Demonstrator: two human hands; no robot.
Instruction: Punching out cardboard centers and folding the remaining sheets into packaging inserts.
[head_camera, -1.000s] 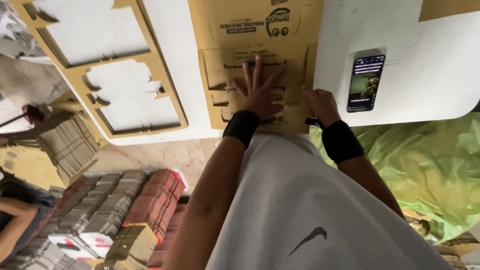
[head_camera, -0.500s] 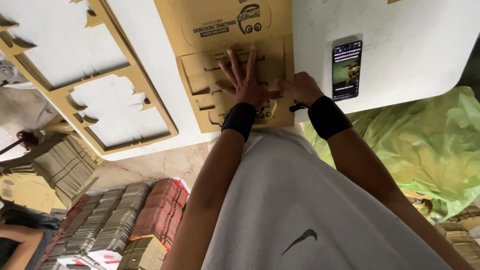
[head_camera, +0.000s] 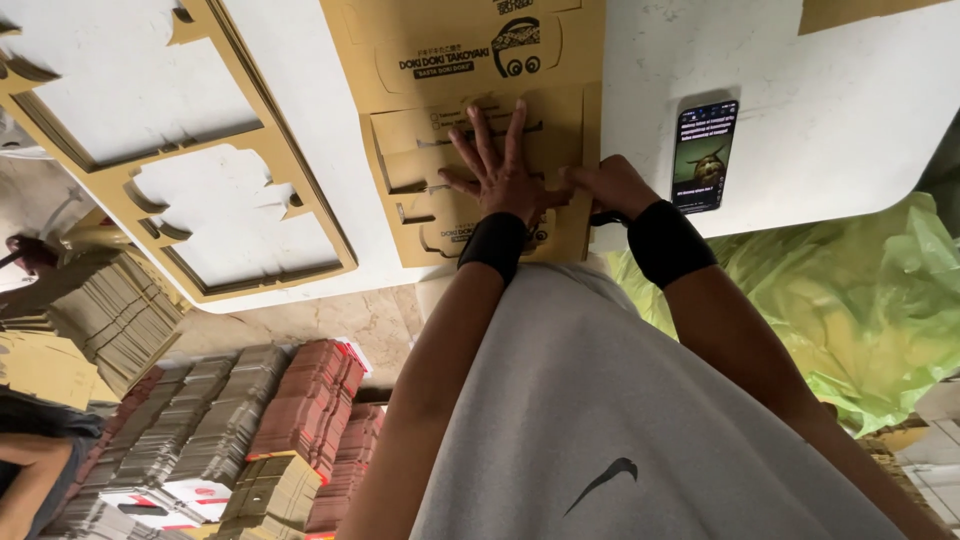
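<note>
Surroundings: white counter (head_camera: 800, 110) seen from above, with stacks of flattened cartons (head_camera: 300, 420) on the floor below and a green plastic sheet (head_camera: 860, 310) to our right.
Work piece: a die-cut brown cardboard sheet (head_camera: 450, 60) lies flat at the counter's near edge, directly in front of us — both our hands rest on it.
Step in hand: we judge this to be the pressing-out of a pre-cut piece from the sheet; the next move seems to call for firm downward pressure along the cut lines while the sheet is kept from sliding.
Left hand (head_camera: 500, 175): palm down on the sheet, fingers (head_camera: 485, 135) spread wide and straight, gripping nothing.
Right hand (head_camera: 605, 185): curled knuckles-up at the sheet's right edge, fingers drawn together; we cannot tell whether they pinch the edge or only press it.
Wrists: a black band on each.
Nearby: a phone (head_camera: 705, 155) with a lit screen just right of our right hand, and emptied cardboard frames (head_camera: 210, 210) well to the left.
</note>
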